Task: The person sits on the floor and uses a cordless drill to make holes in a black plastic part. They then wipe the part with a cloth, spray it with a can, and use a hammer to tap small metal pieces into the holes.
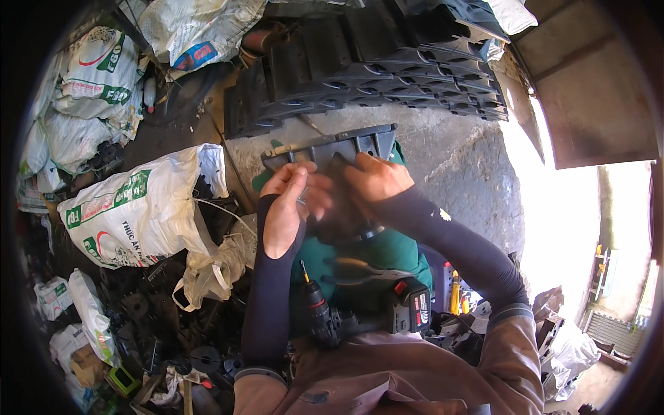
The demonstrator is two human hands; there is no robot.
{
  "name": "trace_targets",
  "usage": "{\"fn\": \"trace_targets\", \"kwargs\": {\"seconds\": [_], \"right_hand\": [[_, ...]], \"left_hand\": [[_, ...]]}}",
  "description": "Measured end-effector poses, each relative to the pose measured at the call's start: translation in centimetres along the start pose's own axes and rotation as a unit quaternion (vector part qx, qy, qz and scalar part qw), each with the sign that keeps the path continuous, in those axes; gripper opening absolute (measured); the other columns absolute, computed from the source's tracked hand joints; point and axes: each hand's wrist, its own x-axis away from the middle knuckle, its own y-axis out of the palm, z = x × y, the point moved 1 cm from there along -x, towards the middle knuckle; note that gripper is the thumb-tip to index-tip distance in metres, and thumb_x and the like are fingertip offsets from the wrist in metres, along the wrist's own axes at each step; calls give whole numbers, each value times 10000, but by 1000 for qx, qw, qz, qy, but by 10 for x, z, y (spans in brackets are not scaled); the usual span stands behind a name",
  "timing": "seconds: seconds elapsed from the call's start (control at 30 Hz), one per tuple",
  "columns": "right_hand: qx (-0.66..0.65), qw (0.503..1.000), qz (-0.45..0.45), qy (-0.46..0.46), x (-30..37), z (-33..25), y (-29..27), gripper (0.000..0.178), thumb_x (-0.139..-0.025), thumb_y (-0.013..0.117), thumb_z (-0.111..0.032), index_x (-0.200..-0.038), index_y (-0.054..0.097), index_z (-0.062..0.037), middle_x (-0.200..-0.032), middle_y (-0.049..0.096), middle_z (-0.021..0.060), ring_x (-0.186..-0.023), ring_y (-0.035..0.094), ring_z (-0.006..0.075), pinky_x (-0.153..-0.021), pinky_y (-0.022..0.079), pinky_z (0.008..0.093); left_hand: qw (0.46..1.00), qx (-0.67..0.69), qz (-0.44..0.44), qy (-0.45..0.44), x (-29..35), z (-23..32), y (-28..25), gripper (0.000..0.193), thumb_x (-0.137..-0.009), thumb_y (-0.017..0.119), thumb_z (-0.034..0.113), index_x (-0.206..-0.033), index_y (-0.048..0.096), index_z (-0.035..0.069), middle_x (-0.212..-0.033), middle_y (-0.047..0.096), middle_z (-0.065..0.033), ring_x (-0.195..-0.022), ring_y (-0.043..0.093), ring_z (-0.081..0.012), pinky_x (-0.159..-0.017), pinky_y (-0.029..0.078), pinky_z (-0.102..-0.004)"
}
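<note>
A black ribbed plastic part (pixel 329 146) lies across my lap, with dark, blurred plastic extending below its long edge. My left hand (pixel 287 204) is at its left side, palm turned up. Its fingers are curled and partly blurred, around something small that I cannot make out. On the right, my right hand (pixel 379 178) is closed at the part's edge, its fingertips smeared by motion. Nearer to me, a cordless drill (pixel 325 317) with a long bit lies across my lap. Just above it rest pliers (pixel 353 271), partly blurred, on green cloth (pixel 315 261).
Stacked black plastic parts (pixel 366 59) stand at the far side on a grey slab (pixel 484 180). To the left lie a printed white sack (pixel 142 211) and many loose dark pieces (pixel 187 325). Yellow-handled tools (pixel 455 294) sit to the right of my lap.
</note>
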Motion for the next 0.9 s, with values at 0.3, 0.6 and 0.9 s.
{"fn": "trace_targets", "kwargs": {"seconds": [0.3, 0.6, 0.9], "right_hand": [[88, 996, 6, 8, 12, -18, 13, 169, -753, 655, -138, -904, 611, -73, -865, 533, 112, -734, 642, 280, -570, 546, 391], [57, 993, -84, 64, 11, -28, -1, 164, -785, 660, -118, -926, 653, -35, -936, 569, 144, -841, 636, 314, -685, 541, 421], [-389, 916, 40, 89, -13, -25, -25, 210, -831, 708, -104, -1023, 689, -22, -876, 670, 162, -792, 684, 306, -700, 529, 381]], "left_hand": [[1000, -15, 10, 7, 0, 0, 0, 241, -1011, 546, 238, -1110, 583, 22, -958, 697, -149, -641, 632, -139, -511, 442, -233], [996, -48, 77, 3, -2, 3, 11, 270, -1018, 543, 288, -981, 607, 28, -787, 681, -91, -503, 567, -98, -416, 378, -210], [994, -96, -21, -37, 14, 6, 21, 517, -1023, 454, 486, -978, 626, 1, -583, 495, -15, -441, 395, -78, -402, 251, -220]]}}
